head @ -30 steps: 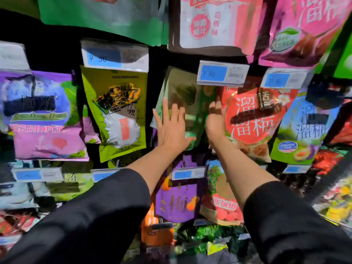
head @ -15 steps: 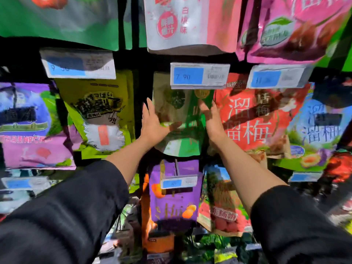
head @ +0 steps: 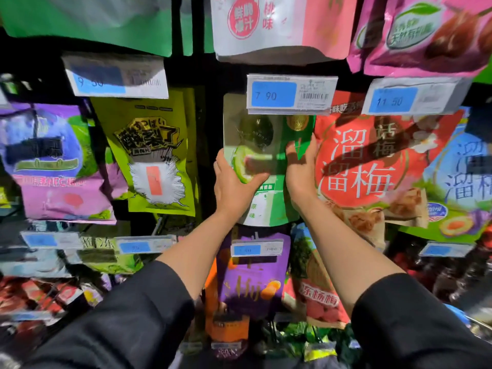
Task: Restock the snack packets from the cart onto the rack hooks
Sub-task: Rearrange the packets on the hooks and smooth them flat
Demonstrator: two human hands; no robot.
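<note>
On the dark rack (head: 205,123), left hand (head: 234,185) and right hand (head: 300,169) apparently grip the green packet (head: 274,201); neighbours crowd it.

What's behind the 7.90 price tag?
The top of the green-and-white packet runs up behind the 7.90 price tag; both hands, left hand and right hand, grip that packet. Its hang hole and hook are covered.

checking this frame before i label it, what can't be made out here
Head view, the only one:
- Hook and top of the green packet: hidden behind the 7.90 price tag.
- Whether that packet sits on the hook: cannot tell.
- Fingers of the left hand and right hand: partly behind the packet's edges.
- Cart: out of frame.
- Lower price tags: too blurred to read.
- Top-row packets: cut off by the upper edge.
</note>
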